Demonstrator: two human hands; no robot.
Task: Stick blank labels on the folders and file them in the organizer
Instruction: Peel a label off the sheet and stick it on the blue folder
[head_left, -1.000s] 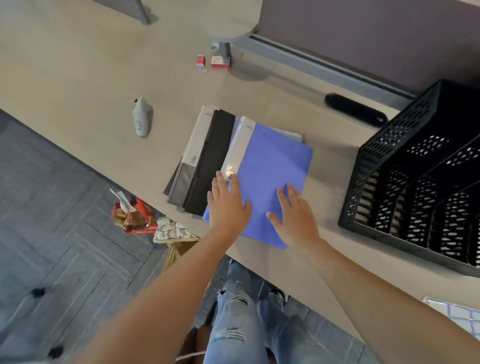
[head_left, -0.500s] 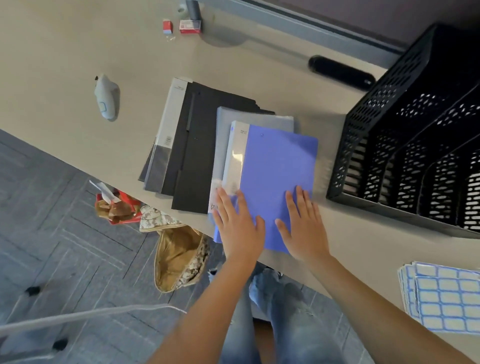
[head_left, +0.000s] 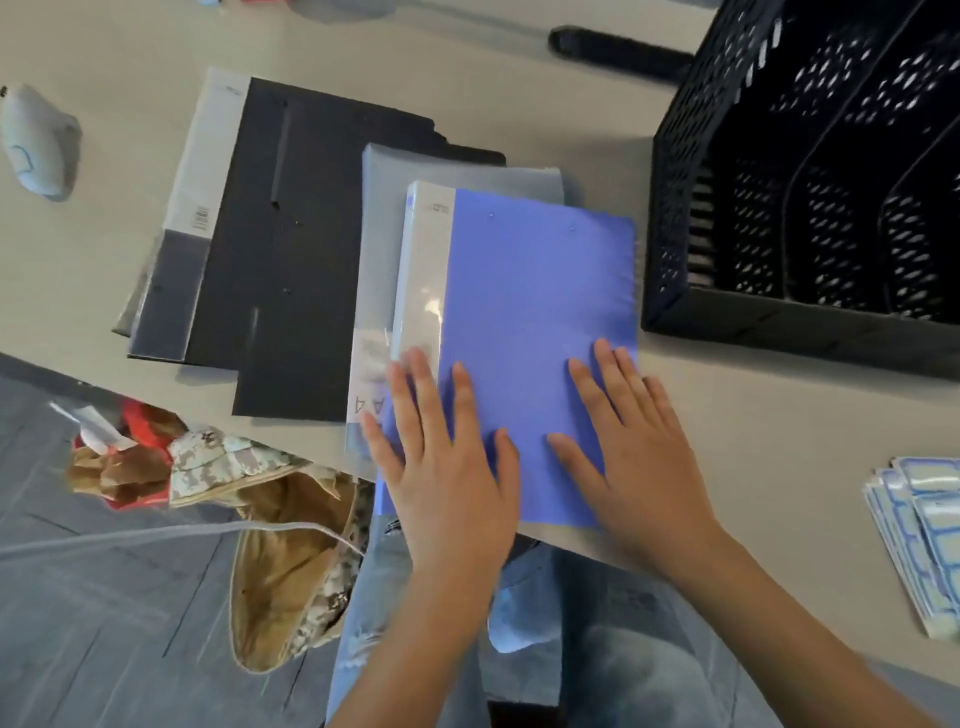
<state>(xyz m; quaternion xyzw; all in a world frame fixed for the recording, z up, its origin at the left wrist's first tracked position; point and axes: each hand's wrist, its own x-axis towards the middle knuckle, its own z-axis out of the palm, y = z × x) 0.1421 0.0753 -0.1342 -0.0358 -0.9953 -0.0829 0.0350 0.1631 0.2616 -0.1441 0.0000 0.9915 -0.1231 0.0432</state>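
While both palms lie flat on the cover, the step in hand looks like settling the top folder at the near edge of the counter (head_left: 753, 431) so that a label can go on it. The left hand (head_left: 447, 467) rests with straight, spread fingers on the near left corner of the blue folder (head_left: 535, 291), its outer fingers reaching over the pale spine strip and the grey folder beneath; it grips nothing. The right hand (head_left: 631, 457) lies the same way, fingers straight and pressing the near right part of the cover, holding nothing. The blue folder's near edge overhangs the counter a little. No label shows on its cover, so I judge the sticking not yet begun. To the right, near the counter's edge and apart from the hands, lies the stack of label sheets (head_left: 919, 540), blue-bordered and blank. The next move probably calls for one hand to keep the folder still while the other reaches to those sheets and peels one label free. Farther back, the grey folder (head_left: 467, 171) sits under the blue one, with black folders (head_left: 291, 234) spread to its left. Beyond on the right stands the black mesh organizer (head_left: 810, 208), just beside the blue folder's right edge, its slots showing nothing inside
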